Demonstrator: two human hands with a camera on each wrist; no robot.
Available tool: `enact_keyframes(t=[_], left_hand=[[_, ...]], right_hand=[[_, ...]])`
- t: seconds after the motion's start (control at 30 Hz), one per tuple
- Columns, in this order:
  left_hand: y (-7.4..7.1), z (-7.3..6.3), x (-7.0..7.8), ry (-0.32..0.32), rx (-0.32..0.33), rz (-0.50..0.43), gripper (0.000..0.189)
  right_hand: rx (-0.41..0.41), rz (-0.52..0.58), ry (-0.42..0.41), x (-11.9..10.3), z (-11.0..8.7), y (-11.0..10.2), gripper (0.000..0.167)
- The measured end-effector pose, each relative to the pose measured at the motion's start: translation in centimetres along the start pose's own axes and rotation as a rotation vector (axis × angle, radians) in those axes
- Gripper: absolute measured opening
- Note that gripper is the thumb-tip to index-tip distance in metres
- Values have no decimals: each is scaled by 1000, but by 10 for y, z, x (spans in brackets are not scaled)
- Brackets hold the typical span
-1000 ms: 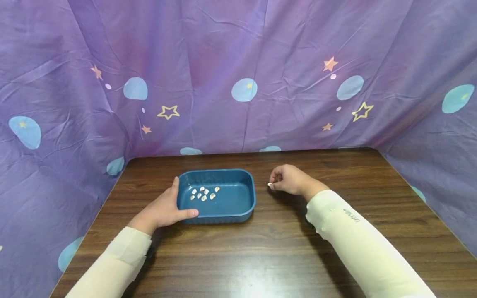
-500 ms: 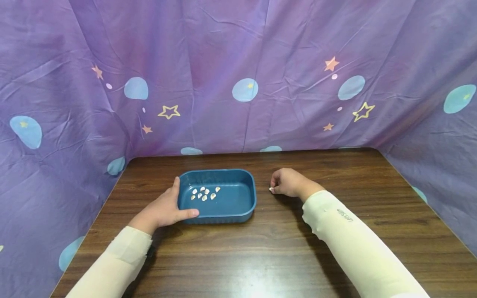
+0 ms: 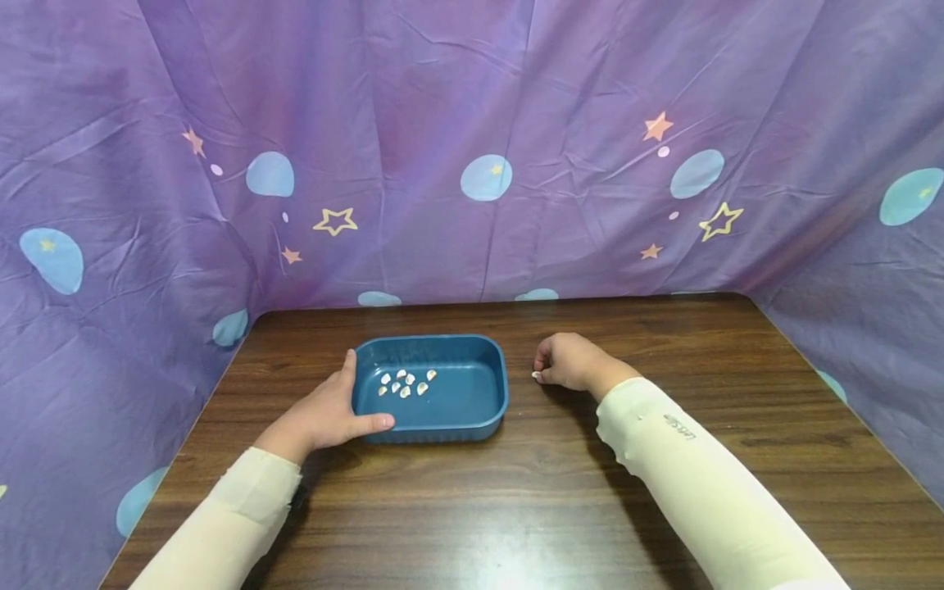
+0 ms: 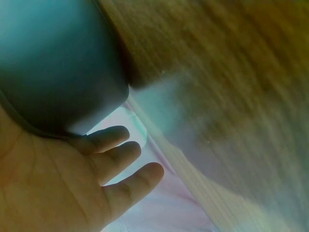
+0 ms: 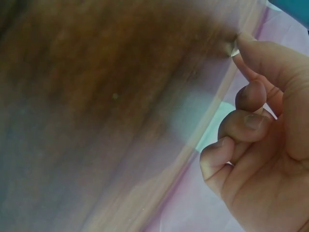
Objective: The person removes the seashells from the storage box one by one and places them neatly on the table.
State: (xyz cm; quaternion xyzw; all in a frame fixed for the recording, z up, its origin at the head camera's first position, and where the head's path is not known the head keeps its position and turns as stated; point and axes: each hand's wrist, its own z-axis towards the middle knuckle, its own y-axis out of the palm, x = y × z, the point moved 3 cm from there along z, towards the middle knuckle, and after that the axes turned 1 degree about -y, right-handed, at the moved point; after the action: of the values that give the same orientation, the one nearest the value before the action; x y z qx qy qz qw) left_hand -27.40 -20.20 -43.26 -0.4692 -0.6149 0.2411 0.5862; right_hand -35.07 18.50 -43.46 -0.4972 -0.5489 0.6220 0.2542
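One small white piece point(image 3: 535, 374) is being pinched between the right hand's point(image 3: 577, 362) thumb and index finger, to the right of the blue tray point(image 3: 465, 397); whether it is touching the table point(image 3: 472, 508) is not showing. The remaining right fingers are curling toward the palm. Compared with one second ago, that hand is sitting slightly nearer the wearer; against half a second ago, it is barely differing. This is suggesting a brief pause, with the piece remaining outside the tray.

Eight similar pieces point(image 3: 405, 392) are lying on the tray floor, left of centre. The left hand point(image 3: 322, 414) is bracing the tray's left end: the index finger is following the left wall, the thumb is crossing the near rim, and the fingers are extending straight and apart.

A strip of wood is separating the pinch from the right rim, apparently allowing a sideways pass; that raised rim is likely demanding clearance. The table's far edge is meeting a purple sheet point(image 3: 413, 106).
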Motion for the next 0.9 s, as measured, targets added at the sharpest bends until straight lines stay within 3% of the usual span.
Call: enact_keyframes(t=[0.13, 0.3, 0.43, 0.6, 0.9], left_hand=[[0, 0, 0, 0, -4, 3, 139], [0, -1, 0, -2, -2, 3, 139], [0, -2, 2, 6, 3, -1, 139], [-1, -2, 2, 15, 11, 1, 139], [0, -1, 1, 10, 6, -13, 139]], right_hand=[[43, 48, -23, 0, 0, -4, 10], [151, 196, -69, -8, 1, -15, 7], [213, 291, -88, -24, 4, -23, 10], [232, 390, -126, -51, 6, -27, 12], [216, 351, -204, -86, 16, -28, 18]])
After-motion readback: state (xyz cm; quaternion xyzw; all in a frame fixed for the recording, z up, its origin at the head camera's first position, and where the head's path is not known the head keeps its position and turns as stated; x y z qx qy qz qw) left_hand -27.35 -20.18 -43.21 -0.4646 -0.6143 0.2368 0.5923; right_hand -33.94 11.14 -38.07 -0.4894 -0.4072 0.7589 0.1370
